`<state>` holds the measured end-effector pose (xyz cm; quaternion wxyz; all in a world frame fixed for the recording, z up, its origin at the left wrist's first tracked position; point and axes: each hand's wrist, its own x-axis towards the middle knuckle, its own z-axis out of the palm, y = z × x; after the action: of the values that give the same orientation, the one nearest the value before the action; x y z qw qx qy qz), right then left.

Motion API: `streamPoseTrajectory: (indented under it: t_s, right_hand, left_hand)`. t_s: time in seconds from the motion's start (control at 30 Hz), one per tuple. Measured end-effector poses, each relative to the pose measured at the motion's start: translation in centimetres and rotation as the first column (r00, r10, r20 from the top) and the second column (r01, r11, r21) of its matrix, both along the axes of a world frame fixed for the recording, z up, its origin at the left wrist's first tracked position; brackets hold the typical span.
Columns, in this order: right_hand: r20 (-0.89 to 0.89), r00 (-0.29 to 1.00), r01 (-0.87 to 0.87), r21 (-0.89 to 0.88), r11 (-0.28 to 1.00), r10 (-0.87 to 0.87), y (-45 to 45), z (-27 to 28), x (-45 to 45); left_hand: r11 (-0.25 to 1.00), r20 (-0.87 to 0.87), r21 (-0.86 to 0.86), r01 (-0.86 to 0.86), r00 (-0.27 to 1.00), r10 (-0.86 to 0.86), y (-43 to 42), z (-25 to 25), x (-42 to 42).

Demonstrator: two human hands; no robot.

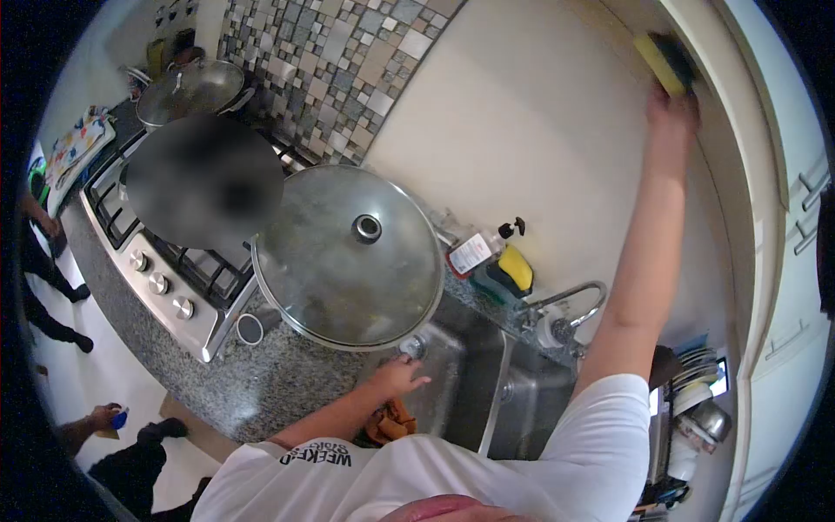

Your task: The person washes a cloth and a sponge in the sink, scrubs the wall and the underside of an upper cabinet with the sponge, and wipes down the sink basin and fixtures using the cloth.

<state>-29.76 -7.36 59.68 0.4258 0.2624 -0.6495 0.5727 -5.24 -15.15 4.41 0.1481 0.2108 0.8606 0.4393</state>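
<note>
"Where are your hands?"
"Your bare left hand [397,376] (seemingly empty, thumb spread) is at the stainless-steel sink [494,393]; high by the smooth cream wall [522,130], your bare right hand [674,109] grips the rectangular yellow-and-black sponge [665,65]."
"Risk?"
"Overreaching could loosen your grip, dropping it."

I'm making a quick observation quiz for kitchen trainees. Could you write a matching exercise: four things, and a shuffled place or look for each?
1. Upper sponge
2. Orange cloth
3. Glass lid
4. Pump bottle

A. Round, with a knob at its centre
B. White-labelled, dark-topped
C. Gripped by the raised right hand
D. By the near edge of the sink

Pairs: 1-C, 2-D, 3-A, 4-B
</note>
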Motion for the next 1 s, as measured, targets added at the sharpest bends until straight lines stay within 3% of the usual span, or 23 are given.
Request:
streamPoseTrajectory:
  t_s: [0.03, 0.1, 0.13, 0.17, 0.27, 0.3, 0.37, 0.4, 0.43, 0.47, 0.5, 0.57, 0.6, 0.63, 0.67, 0.7, 0.73, 0.77, 0.83, 0.9, 1.0]
  right_hand:
    - [-0.018, 0.923, -0.368, -0.343, 0.864, 0.386, -0.2, 0.0, 0.4]
    - [-0.013, 0.892, -0.438, -0.279, 0.855, 0.453, 0.1, 0.1, 0.0]
    - [-0.151, 0.988, 0.065, 0.321, 0.945, -0.017, 2.8, 1.2, -5.8]
    - [-0.615, 0.709, 0.674, 0.444, 0.591, -0.346, 5.4, 2.3, -11.4]
    - [-0.473, 0.854, 0.452, 0.472, 0.757, -0.216, 3.3, 2.4, -11.0]
    - [-0.399, 0.914, 0.272, 0.464, 0.843, -0.076, 3.3, 1.7, -7.1]
    - [-0.424, 0.889, 0.397, 0.518, 0.758, -0.175, 1.8, 1.4, -3.4]
    - [-0.531, 0.748, 0.662, 0.544, 0.515, -0.399, 1.2, 1.0, -2.3]
    - [-0.641, 0.533, 0.830, 0.523, 0.193, -0.552, 1.2, 0.7, -1.6]
    - [-0.674, 0.431, 0.871, 0.484, 0.082, -0.601, 2.0, 0.9, -4.6]
    - [-0.633, 0.590, 0.806, 0.489, 0.332, -0.501, 3.0, 1.0, -5.3]
    - [-0.560, 0.807, 0.484, 0.443, 0.755, -0.189, 4.7, 1.2, -6.2]
    - [-0.168, 0.982, -0.051, 0.226, 0.973, 0.090, 1.8, -0.9, -0.7]
    - [-0.079, 0.882, -0.461, -0.341, 0.819, 0.464, -1.2, -3.0, 4.9]
    - [0.077, 0.917, -0.344, -0.347, 0.873, 0.392, 0.3, -4.9, 6.1]
    - [0.229, 0.924, -0.221, -0.332, 0.917, 0.306, 2.6, -6.6, 7.1]
    - [0.400, 0.892, -0.139, -0.194, 0.971, 0.208, 5.8, -9.7, 7.7]
    - [0.544, 0.834, -0.085, -0.043, 0.995, 0.095, 8.9, -13.7, 8.4]
    - [0.723, 0.689, -0.199, 0.111, 0.974, 0.058, 14.0, -20.8, 13.6]
    - [0.802, 0.591, -0.192, 0.243, 0.951, -0.085, 18.9, -26.5, 18.9]
    - [0.862, 0.446, -0.098, -0.222, 0.970, 0.242, 21.0, -34.2, 25.3]
  left_hand:
    - [1.000, -0.013, 0.002, -0.003, 1.000, 0.003, 0.1, -0.2, 0.0]
    - [1.000, -0.039, -0.001, 0.008, 0.999, -0.008, 0.6, -0.7, 0.2]
    - [1.000, -0.026, 0.018, -0.001, 1.000, 0.001, 0.9, -0.9, 0.3]
    - [0.999, -0.013, 0.034, -0.012, 1.000, 0.012, 0.9, -1.3, 0.2]
    - [0.997, -0.018, 0.070, -0.011, 1.000, 0.012, 0.8, -2.2, 0.0]
    - [0.997, -0.031, 0.081, -0.010, 0.999, 0.012, 0.7, -2.4, -0.2]
    - [1.000, -0.149, 0.022, -0.008, 0.989, 0.011, 1.1, -2.8, -0.5]
    - [1.000, -0.200, -0.014, 0.001, 0.980, -0.004, 1.2, -3.1, -0.2]
    - [1.000, -0.189, -0.004, 0.013, 0.982, -0.013, 1.4, -3.5, -0.3]
    - [1.000, -0.172, 0.009, 0.022, 0.985, -0.021, 1.6, -3.8, -0.4]
    - [0.999, -0.152, 0.022, 0.024, 0.988, -0.020, 1.7, -4.2, -0.5]
    - [0.999, -0.101, 0.048, -0.006, 0.995, 0.011, 1.8, -5.5, -1.5]
    - [0.998, -0.066, 0.058, -0.020, 0.998, 0.024, 1.6, -5.7, -1.5]
    - [0.996, -0.028, 0.054, -0.073, 0.997, 0.075, 1.5, -4.8, -1.6]
    - [0.992, 0.025, 0.045, -0.120, 0.993, 0.119, 1.3, -4.1, -1.4]
    - [0.947, -0.075, 0.208, -0.246, 0.961, 0.266, 1.4, -5.5, -0.9]
    - [0.967, 0.037, 0.048, -0.251, 0.968, 0.250, 0.1, -1.1, -0.1]
    - [0.974, 0.048, 0.046, -0.224, 0.974, 0.222, 0.0, -2.5, -0.4]
    - [0.977, -0.022, 0.034, -0.210, 0.977, 0.211, -0.5, 0.1, 1.0]
    - [0.990, 0.069, -0.029, -0.138, 0.988, 0.139, -0.3, 1.2, 2.5]
    - [0.998, 0.319, -0.058, -0.039, 0.946, 0.056, -0.2, 2.8, 5.4]
